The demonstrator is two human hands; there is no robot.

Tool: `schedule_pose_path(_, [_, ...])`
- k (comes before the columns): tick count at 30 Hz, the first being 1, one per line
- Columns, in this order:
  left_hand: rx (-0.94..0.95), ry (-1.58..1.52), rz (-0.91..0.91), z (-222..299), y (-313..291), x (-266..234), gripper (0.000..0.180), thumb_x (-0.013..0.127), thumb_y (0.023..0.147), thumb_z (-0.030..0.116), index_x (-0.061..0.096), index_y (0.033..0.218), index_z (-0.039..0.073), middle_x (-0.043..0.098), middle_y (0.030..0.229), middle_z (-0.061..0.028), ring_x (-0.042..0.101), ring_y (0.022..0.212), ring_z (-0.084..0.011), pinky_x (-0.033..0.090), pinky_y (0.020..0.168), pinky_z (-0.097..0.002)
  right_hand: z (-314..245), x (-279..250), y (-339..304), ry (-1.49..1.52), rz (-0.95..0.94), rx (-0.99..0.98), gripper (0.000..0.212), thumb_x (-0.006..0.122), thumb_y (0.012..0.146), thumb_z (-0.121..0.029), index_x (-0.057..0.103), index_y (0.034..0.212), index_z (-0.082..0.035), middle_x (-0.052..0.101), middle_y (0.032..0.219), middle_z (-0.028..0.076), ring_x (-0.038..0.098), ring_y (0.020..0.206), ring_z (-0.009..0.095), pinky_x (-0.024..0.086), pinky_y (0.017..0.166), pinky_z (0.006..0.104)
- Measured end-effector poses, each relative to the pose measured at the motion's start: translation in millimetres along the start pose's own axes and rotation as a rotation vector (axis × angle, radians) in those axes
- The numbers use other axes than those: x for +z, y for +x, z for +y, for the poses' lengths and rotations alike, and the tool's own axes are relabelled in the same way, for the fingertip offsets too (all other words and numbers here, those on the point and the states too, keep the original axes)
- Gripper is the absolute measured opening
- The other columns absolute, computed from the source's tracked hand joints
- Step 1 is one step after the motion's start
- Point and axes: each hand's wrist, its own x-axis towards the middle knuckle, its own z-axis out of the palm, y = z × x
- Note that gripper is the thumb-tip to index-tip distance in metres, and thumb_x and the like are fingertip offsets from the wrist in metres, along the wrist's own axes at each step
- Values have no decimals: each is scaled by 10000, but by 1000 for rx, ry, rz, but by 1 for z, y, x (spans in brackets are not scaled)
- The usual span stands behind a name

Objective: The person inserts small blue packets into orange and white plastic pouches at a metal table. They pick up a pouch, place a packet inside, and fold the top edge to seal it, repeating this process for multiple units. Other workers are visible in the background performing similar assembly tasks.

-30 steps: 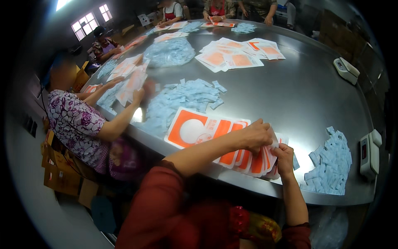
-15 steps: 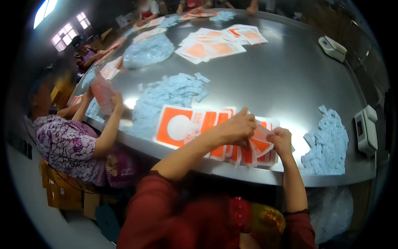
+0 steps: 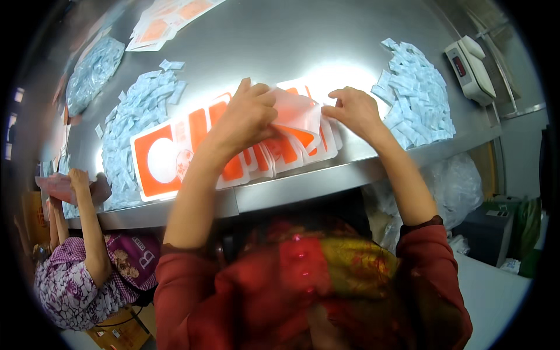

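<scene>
Pinch grip: L hand point(image 3: 248, 114) on raised bag point(image 3: 297, 108); R hand point(image 3: 357, 111) spread beside it; stack point(image 3: 153, 182) fanned, prob. for easy separating.

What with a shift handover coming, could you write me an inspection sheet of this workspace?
Surface: shiny metal table, with glare behind the hands.
Things being handled: overlapping row of orange-and-white bags; one lifted bag.
Packets: pale blue, in a left pile and a right pile.
Clutter: plastic sack, upper left; loose bags, top edge.
Left hand: grips the lifted bag.
Right hand: thumb and forefinger apart, beside the lifted bag's edge; contact unclear.
Cables: thin dark line by the cardboard box, lower left, perhaps a cord.
Surroundings: co-worker at left, holding a pinkish bag; white scale at right; clear plastic below the table edge.
</scene>
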Motion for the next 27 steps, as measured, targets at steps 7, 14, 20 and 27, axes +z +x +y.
schedule_pose_path(7, [-134, -100, 28, -12, -14, -16, 378, 808, 459, 162, 469, 577, 46, 438, 685, -50, 429, 803, -261, 378, 704, -369, 2, 8, 9, -102, 93, 38, 385, 619, 798, -317, 647, 1084, -60, 624, 911, 115, 618, 826, 278, 487, 722, 375])
schedule_pose_path(14, [-148, -151, 72, -14, -18, -12, 363, 809, 477, 146, 473, 572, 46, 448, 682, -43, 418, 785, -263, 382, 671, -365, 39, 18, 9, -316, -48, 28, 249, 609, 759, -235, 636, 861, -10, 618, 890, 154, 611, 837, 311, 488, 741, 403])
schedule_pose_path(20, [-65, -86, 88, -19, -23, -9, 330, 786, 481, 145, 502, 620, 50, 452, 708, -41, 405, 781, -260, 374, 683, -345, 20, 11, 7, 66, 143, 29, 144, 633, 781, -150, 596, 824, -19, 629, 729, 94, 623, 690, 214, 492, 605, 325])
schedule_pose_path(27, [-25, 26, 89, -2, -13, 0, 238, 712, 531, 66, 477, 566, 55, 505, 796, -68, 466, 784, -251, 371, 743, -360, -77, -25, -17, 728, 168, -130, 259, 682, 787, -188, 586, 915, 16, 638, 639, 107, 634, 593, 148, 485, 527, 285])
